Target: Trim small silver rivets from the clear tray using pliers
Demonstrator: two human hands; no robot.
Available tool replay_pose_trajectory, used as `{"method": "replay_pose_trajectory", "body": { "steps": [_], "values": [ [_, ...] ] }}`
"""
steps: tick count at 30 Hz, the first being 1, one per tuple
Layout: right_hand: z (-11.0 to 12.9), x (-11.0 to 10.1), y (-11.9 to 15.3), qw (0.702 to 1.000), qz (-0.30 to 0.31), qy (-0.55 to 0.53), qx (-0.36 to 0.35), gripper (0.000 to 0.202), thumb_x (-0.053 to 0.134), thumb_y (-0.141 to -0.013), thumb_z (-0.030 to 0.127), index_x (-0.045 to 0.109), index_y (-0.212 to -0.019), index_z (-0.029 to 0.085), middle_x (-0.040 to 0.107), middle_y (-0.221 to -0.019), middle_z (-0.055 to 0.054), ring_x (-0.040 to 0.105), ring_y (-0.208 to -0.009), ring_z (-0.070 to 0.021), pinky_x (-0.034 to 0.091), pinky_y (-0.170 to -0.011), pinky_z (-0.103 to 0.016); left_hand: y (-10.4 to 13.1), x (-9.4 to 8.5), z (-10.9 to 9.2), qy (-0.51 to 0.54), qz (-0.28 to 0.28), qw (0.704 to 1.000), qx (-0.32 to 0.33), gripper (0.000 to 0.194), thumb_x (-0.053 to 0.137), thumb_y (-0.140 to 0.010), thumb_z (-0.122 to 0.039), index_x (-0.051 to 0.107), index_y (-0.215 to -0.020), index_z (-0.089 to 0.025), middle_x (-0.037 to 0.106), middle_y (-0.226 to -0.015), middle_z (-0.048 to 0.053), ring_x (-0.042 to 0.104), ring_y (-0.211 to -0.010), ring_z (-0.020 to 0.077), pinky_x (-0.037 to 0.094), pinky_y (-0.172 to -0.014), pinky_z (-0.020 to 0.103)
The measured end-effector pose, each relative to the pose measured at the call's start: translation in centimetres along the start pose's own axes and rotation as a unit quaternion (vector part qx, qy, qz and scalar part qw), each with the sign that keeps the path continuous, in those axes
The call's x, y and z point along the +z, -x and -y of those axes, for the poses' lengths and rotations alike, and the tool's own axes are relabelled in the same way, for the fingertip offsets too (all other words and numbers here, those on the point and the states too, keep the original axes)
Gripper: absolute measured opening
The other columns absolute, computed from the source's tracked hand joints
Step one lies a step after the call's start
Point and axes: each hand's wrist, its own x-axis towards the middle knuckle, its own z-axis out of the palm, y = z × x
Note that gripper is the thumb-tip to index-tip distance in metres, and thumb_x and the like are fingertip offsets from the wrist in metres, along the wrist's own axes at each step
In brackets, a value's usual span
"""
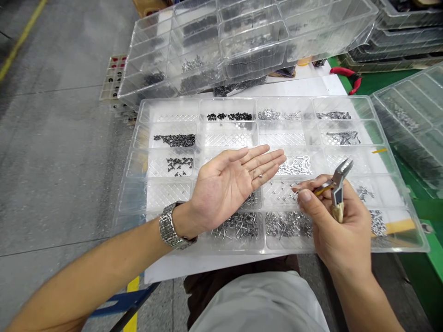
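My left hand [230,186] is palm up above a clear compartment tray [261,245], fingers stretched out, with a few tiny metal parts [258,174] lying loose on the fingers. A metal watch [170,227] is on that wrist. To the right, my right hand [337,216] is wrapped round pliers [341,177], whose jaws point up. Its thumb and index finger come together over a compartment of small silver pins [282,190]; whether they pinch something is too small to tell. Black screws [178,139] and silver pins [237,226] fill other compartments.
Behind stands a larger clear compartment box [200,46], tilted. Red-handled pliers [349,76] lie at the back right, near stacked trays [401,44]. Another clear tray [418,120] is on the right, over a green surface [432,240]. A small parts case [112,78] shows at left.
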Motion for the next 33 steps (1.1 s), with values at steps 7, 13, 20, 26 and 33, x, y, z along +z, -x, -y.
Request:
{"method": "replay_pose_trajectory", "body": {
  "steps": [7, 13, 20, 26, 33],
  "values": [
    [0.4, 0.1, -0.1, 1.000, -0.002, -0.011, -0.002, 0.020, 0.095, -0.093, 0.024, 0.080, -0.106, 0.028, 0.080, -0.103, -0.001, 0.075, -0.092, -0.0156, 0.059, -0.078, -0.025, 0.1, -0.8, 0.5, -0.080, -0.022, 0.996, 0.037, 0.043, 0.058, -0.106, -0.040, 0.079, -0.133, -0.012, 0.078, -0.115, 0.015, 0.070, -0.092, 0.0218, 0.058, -0.079, 0.035],
    [0.2, 0.2, -0.3, 1.000, 0.008, -0.022, -0.011, 0.018, 0.092, -0.096, 0.021, 0.079, -0.106, 0.028, 0.080, -0.104, 0.000, 0.075, -0.093, -0.0156, 0.059, -0.081, -0.027, 0.7, -1.1, 1.3, -0.293, -0.005, 0.955, 0.043, 0.026, 0.077, -0.105, -0.045, 0.083, -0.112, -0.022, 0.054, -0.077, 0.000, 0.042, -0.071, 0.0157, 0.035, -0.063, 0.032],
    [0.2, 0.1, -0.3, 0.999, 0.020, -0.045, -0.024, 0.022, 0.093, -0.095, 0.018, 0.079, -0.109, 0.027, 0.082, -0.104, 0.001, 0.077, -0.094, -0.0142, 0.061, -0.082, -0.025, 0.9, -0.9, 1.5, -0.357, 0.034, 0.934, 0.012, 0.027, 0.081, -0.103, -0.044, 0.082, -0.110, -0.018, 0.037, -0.067, -0.006, 0.032, -0.062, 0.0125, 0.027, -0.058, 0.032],
    [0.2, 0.3, -0.4, 0.999, 0.024, -0.032, -0.021, 0.022, 0.094, -0.094, 0.019, 0.080, -0.109, 0.027, 0.082, -0.104, 0.000, 0.079, -0.093, -0.0150, 0.063, -0.082, -0.025, 0.8, -0.8, 1.5, -0.364, 0.041, 0.931, 0.016, 0.025, 0.082, -0.102, -0.040, 0.084, -0.110, -0.017, 0.038, -0.065, -0.007, 0.033, -0.059, 0.0109, 0.026, -0.056, 0.032],
    [0.1, 0.2, -0.3, 0.999, 0.024, -0.015, -0.024, 0.021, 0.093, -0.095, 0.021, 0.079, -0.109, 0.027, 0.082, -0.104, 0.000, 0.079, -0.093, -0.0153, 0.063, -0.080, -0.025, 0.6, -0.9, 1.5, -0.352, 0.039, 0.935, 0.014, 0.022, 0.085, -0.100, -0.039, 0.085, -0.109, -0.019, 0.037, -0.065, -0.007, 0.032, -0.058, 0.0096, 0.025, -0.055, 0.031]
  ]
}}
